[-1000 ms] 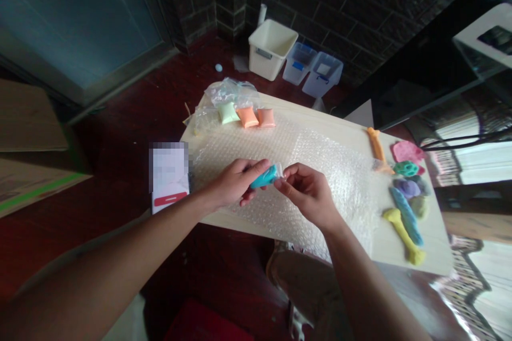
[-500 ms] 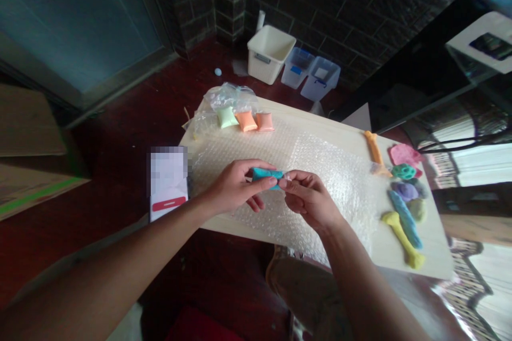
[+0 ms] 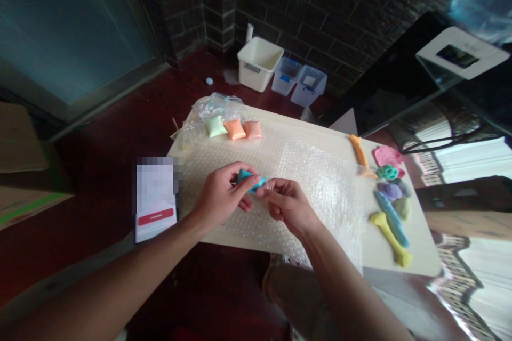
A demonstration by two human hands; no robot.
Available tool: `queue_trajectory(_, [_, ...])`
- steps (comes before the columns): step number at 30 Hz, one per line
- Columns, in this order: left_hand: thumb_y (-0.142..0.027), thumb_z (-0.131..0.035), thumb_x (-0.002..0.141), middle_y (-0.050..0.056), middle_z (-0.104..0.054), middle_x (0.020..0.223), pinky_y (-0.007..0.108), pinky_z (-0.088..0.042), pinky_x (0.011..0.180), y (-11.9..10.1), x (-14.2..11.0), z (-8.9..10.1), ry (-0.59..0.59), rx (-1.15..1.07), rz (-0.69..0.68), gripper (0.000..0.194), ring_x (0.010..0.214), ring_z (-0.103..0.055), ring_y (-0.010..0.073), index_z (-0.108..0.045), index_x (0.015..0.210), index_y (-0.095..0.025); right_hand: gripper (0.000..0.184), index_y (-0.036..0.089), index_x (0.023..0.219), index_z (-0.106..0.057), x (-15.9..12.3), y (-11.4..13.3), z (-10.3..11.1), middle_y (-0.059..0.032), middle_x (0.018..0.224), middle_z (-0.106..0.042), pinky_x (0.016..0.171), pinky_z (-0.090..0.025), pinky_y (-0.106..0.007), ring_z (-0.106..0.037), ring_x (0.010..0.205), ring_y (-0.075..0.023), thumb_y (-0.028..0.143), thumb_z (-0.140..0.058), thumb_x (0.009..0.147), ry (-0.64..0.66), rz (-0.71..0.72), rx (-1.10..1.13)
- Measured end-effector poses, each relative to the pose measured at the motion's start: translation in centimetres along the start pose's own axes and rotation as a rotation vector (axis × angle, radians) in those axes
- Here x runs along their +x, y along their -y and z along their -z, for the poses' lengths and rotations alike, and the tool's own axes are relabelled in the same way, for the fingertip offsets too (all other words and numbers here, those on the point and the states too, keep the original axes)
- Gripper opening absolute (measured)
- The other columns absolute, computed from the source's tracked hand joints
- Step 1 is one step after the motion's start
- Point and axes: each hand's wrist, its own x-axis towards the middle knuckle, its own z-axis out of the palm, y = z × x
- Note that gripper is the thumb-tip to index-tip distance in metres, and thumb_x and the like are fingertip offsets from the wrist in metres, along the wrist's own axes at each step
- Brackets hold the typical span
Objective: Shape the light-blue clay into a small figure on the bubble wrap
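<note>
Left hand (image 3: 224, 192) grasping blue packet (image 3: 244, 175), thumb now across its face. Right hand (image 3: 290, 202) pinching packet's clear end at fingertips. Packet above bubble wrap (image 3: 324, 181); clear end pointed toward two o'clock a second ago, now between three and four. From packet: green packet (image 3: 216, 127) and two orangish packets (image 3: 234, 129) near eleven, unmoved on table (image 3: 424, 250); yellow bone shape (image 3: 391, 240) toward four.

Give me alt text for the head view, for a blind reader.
The left hand holds a blue packet while the right hand pinches its end, above bubble wrap on a table. Green and orange packets lie beyond; colourful shapes lie to the right.
</note>
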Motion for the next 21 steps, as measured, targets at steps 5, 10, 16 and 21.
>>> queue_trajectory(5, [-0.040,-0.066,0.099,0.008,-0.077,0.100,0.033,-0.063,0.084,-0.2,-0.1,0.0,-0.082,0.540,-0.485,0.023,0.092,-0.076,0.0216,-0.074,0.106,-0.019,0.032,0.020,0.072,-0.065,-0.2,0.1,0.6,0.0141,0.038,-0.038,0.036,-0.015,-0.020,-0.020,0.032,-0.0034,0.035,-0.093,0.069,0.024,-0.089,0.223])
queue_trajectory(10, [-0.035,-0.064,0.100,0.012,-0.073,0.125,0.040,-0.059,0.099,1.1,0.2,0.2,0.044,0.684,-0.681,0.036,0.113,-0.071,0.0268,-0.066,0.133,-0.021,0.032,0.019,0.070,-0.064,-0.1,0.0,1.2,0.0133,0.038,-0.038,0.037,-0.017,-0.020,-0.019,0.035,-0.0038,0.037,-0.090,0.073,-0.022,-0.054,0.309])
queue_trajectory(16, [-0.034,-0.067,0.099,0.010,-0.077,0.121,0.040,-0.062,0.090,1.8,0.2,1.1,-0.060,0.756,-0.711,0.034,0.105,-0.075,0.0278,-0.068,0.132,-0.025,0.026,0.018,0.096,-0.078,-0.3,0.5,1.6,0.0140,0.039,-0.041,0.039,-0.013,-0.020,-0.018,0.036,-0.0034,0.034,-0.086,0.077,0.140,-0.148,0.218])
queue_trajectory(21, [-0.022,-0.065,0.096,0.011,-0.077,0.121,0.038,-0.063,0.094,2.0,-0.5,0.9,0.012,0.769,-0.723,0.038,0.106,-0.076,0.0265,-0.071,0.133,-0.021,0.028,0.015,0.082,-0.077,-0.8,0.8,1.6,0.0102,0.038,-0.048,0.034,-0.021,-0.019,-0.032,0.032,-0.0042,0.040,-0.089,0.075,0.124,-0.161,-0.099])
